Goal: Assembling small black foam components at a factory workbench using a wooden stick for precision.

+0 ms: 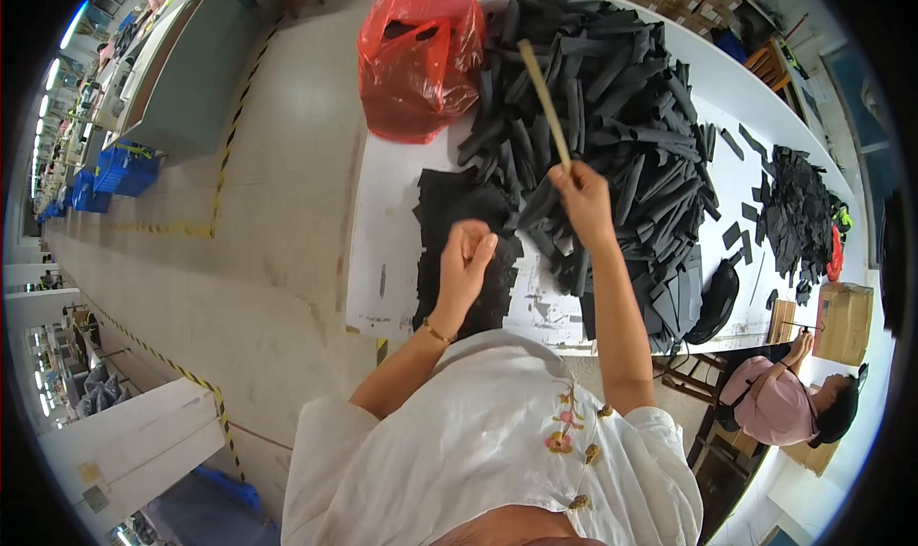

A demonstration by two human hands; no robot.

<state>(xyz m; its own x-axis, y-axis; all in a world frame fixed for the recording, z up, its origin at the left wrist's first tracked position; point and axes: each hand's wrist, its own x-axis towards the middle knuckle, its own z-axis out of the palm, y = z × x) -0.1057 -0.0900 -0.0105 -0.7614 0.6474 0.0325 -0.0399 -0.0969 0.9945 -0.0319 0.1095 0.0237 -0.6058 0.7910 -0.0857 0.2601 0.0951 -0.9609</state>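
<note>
Reaching forward, right hand (pixel 585 200), grip around a tan stick (pixel 545 102); left hand (pixel 466 264) curled inward, its hold unclear.

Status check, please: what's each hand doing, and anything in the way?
Right hand gripping pale stick. Left hand curled over black material, contents unclear. Black strips heaped beneath stick.

The white short-sleeved top (pixel 449 441) bears pink floral embroidery (pixel 559 441), and the bracelet (pixel 437 332) is gold-coloured.

A head-worn fisheye looks down past the wearer's shirt (pixel 449 431), close over the table (pixel 378 221).
</note>
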